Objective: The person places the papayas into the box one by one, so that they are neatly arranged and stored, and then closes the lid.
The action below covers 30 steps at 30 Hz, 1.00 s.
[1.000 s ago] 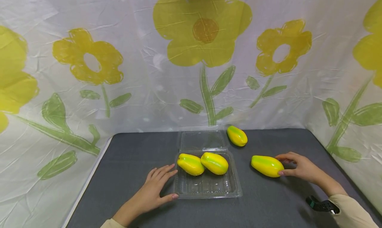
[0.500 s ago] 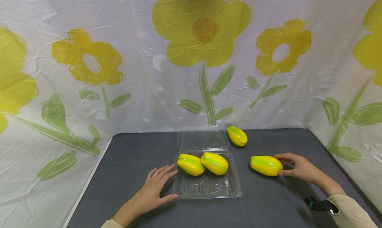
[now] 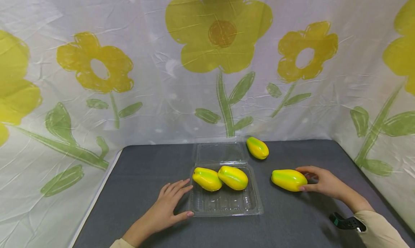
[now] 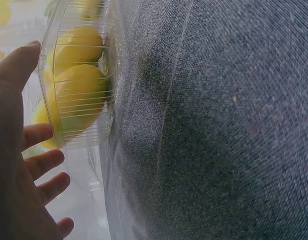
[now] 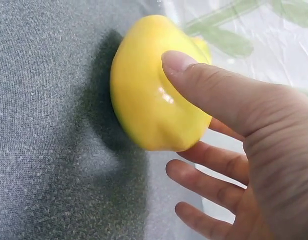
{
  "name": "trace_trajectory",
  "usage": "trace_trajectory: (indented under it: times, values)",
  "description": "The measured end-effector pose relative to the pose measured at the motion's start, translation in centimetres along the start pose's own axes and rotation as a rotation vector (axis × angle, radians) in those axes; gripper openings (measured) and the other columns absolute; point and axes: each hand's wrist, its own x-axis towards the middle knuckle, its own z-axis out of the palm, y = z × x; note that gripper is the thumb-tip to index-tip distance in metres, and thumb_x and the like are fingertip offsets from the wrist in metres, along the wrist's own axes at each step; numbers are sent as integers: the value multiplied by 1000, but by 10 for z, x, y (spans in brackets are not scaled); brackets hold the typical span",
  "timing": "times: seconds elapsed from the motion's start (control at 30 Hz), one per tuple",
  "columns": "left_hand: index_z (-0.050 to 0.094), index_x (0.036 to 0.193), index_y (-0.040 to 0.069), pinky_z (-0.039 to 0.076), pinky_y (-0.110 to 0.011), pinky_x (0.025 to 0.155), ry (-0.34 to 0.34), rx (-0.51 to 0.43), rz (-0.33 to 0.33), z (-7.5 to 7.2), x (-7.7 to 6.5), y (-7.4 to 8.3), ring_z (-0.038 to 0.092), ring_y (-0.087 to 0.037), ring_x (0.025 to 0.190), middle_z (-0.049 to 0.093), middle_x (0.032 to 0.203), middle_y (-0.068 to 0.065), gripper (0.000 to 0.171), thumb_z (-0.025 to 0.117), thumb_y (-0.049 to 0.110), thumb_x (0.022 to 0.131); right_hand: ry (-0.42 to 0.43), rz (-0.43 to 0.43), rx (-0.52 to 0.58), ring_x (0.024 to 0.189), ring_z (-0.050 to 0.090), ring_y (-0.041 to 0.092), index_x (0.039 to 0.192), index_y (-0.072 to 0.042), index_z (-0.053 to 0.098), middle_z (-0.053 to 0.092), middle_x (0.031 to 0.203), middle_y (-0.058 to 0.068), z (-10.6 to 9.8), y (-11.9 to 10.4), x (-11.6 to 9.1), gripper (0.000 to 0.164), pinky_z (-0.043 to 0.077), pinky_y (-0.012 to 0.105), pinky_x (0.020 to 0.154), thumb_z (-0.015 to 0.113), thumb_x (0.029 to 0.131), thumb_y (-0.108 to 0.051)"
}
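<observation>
My right hand [image 3: 325, 185] pinches the right end of a yellow-green papaya [image 3: 288, 180] lying on the grey cloth. In the right wrist view the thumb lies on the near side of this papaya [image 5: 148, 85], and the other fingers are partly hidden behind and below it. Fingers spread, my left hand [image 3: 168, 206] is at the left edge of a clear plastic clamshell box [image 3: 223, 204]. Two more papayas, one on the left [image 3: 206, 178] and one on the right [image 3: 233, 177], lie side by side in the box's base. The left wrist view shows the box's ribbed wall [image 4: 83, 107] beside the fingers.
The box's clear lid [image 3: 220, 152] lies folded back, away from the person. Another papaya [image 3: 257, 147] rests on the cloth by the lid's right side. A flower-printed curtain [image 3: 155, 78] hangs behind the grey table [image 3: 146, 168] and along its sides.
The papaya at my right hand has shifted slightly left and turned a little. My right hand has moved slightly left too. The left hand and the box stay where they were.
</observation>
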Motion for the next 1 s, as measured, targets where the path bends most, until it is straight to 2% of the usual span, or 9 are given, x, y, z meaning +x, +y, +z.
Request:
trace_trajectory:
  times: [0.3, 1.0]
  values:
    - [42, 151, 22, 20, -72, 113, 3, -5, 1, 0, -1, 0, 34, -31, 146, 32, 163, -2, 78, 66, 59, 87, 0, 14, -4, 98, 63, 16, 133, -7, 61, 66, 128, 14, 6, 2, 5, 66, 54, 31, 81, 80, 81, -42]
    - [43, 151, 21, 21, -73, 113, 7, 11, 5, 0, 0, 1, 35, -31, 146, 33, 162, -1, 76, 65, 59, 88, -18, 30, -27, 100, 64, 22, 131, -7, 61, 67, 126, 13, 8, -5, 11, 71, 54, 31, 81, 81, 77, -48]
